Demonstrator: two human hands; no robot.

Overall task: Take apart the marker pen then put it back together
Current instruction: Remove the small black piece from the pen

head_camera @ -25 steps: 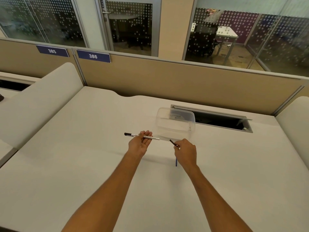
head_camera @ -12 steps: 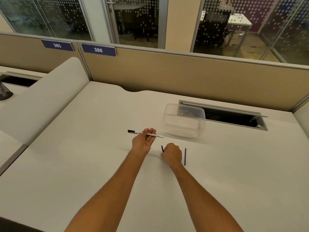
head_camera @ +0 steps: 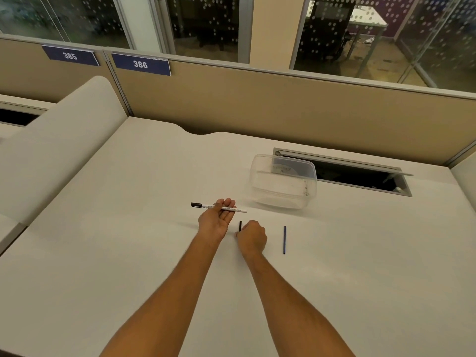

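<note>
My left hand (head_camera: 215, 219) holds the white marker body (head_camera: 226, 208), which lies level across my fingers with its black cap end (head_camera: 197, 204) pointing left. My right hand (head_camera: 252, 237) is a closed fist low over the white desk (head_camera: 128, 240), just right of the left hand. A short black piece (head_camera: 240, 226) sticks up out of its fingers. A thin blue rod (head_camera: 284, 240), the ink core, lies alone on the desk to the right of my right hand.
A clear plastic container (head_camera: 283, 182) stands behind the hands, right of centre. Behind it is an open cable slot (head_camera: 355, 176) in the desk. A beige partition (head_camera: 257, 112) closes the back; a padded divider (head_camera: 51, 140) borders the left.
My right hand moved left and down to the desk, away from the blue rod, still gripping the small black piece. The left hand keeps the marker body in place.
</note>
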